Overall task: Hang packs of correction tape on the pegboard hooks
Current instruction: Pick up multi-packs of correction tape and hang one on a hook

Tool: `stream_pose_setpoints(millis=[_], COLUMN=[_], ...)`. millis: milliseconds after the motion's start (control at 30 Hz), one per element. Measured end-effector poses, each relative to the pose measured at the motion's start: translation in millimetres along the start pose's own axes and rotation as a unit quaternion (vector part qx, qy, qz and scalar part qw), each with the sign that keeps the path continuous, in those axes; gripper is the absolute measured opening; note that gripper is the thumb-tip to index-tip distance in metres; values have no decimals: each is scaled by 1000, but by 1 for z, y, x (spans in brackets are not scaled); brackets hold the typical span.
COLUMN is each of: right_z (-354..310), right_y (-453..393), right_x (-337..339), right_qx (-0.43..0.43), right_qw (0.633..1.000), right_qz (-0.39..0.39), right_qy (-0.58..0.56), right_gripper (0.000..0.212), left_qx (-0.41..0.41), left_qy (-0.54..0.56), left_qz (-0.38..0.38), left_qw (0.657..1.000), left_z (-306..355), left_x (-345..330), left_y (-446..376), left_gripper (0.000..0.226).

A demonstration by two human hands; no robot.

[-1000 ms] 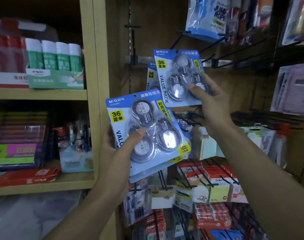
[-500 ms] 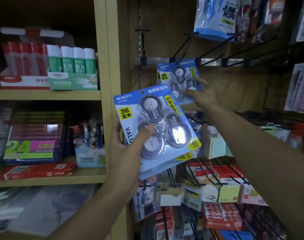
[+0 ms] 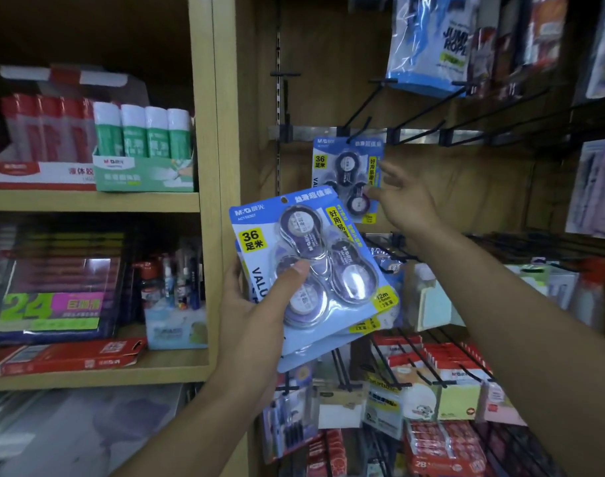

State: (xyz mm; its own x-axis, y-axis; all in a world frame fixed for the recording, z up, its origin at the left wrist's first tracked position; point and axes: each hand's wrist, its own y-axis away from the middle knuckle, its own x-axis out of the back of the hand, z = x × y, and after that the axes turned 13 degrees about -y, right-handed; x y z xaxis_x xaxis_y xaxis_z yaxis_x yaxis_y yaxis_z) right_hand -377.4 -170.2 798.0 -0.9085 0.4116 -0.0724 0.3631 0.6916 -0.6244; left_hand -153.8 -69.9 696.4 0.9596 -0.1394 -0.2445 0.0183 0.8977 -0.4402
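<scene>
My left hand (image 3: 256, 304) grips a small stack of blue correction tape packs (image 3: 304, 256) at chest height, thumb pressed on the front blister with its purple tape rollers. Further back, another blue correction tape pack (image 3: 342, 166) hangs from a black hook (image 3: 359, 111) on the metal rail. My right hand (image 3: 408, 201) is at that pack's right edge with spread, relaxed fingers. Its fingertips just touch the card and do not hold it.
Bare black hooks (image 3: 418, 111) stick out along the rail to the right, under a hanging jump rope bag (image 3: 428, 39). Sticky notes (image 3: 432, 390) fill lower hooks. The wooden upright (image 3: 218, 132) borders shelves with glue sticks (image 3: 142, 132) on the left.
My right hand carried its pack away from me up to the rail. The pack now hangs on the hook and the fingers have loosened from it. The left hand's stack stayed put.
</scene>
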Motion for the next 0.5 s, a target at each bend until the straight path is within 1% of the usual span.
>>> stream_pose_setpoints(millis=[67,100,133,167,233,300,367,400,500], right_z=[-16,-24,-32,-38,-46,-44,-37,-35,-32], right_y=[32,52,72,92,123,140,145,145,140], right_x=[1,4,6,9,12,11,10,11,15], right_qx=[1,-3,-5,-7,-11,-12,-1,1,-18], right_qw=[998,996,993,989,980,976,979,982,987], right_qz=[-46,-72,-101,-130,-185,-213,-200,-184,-134], right_qy=[-32,-49,-63,-72,-70,-50,-37,-42,-82], right_gripper=[41,36,37,43,62,82,96,98,94], left_qx=[-6,-9,-13,-16,-19,-22,-23,-18,-19], left_qy=[11,17,23,30,48,54,53,56,43], left_qz=[7,10,13,18,34,39,32,32,38], left_qw=[1000,1000,1000,999,998,998,998,998,998], left_z=[1,2,2,2,2,2,1,0,-1], left_x=[-3,-5,-7,-9,-13,-18,-24,-27,-32], left_y=[-3,-4,-6,-7,-10,-13,-14,-14,-15], left_gripper=[60,60,59,56,51,49,50,52,65])
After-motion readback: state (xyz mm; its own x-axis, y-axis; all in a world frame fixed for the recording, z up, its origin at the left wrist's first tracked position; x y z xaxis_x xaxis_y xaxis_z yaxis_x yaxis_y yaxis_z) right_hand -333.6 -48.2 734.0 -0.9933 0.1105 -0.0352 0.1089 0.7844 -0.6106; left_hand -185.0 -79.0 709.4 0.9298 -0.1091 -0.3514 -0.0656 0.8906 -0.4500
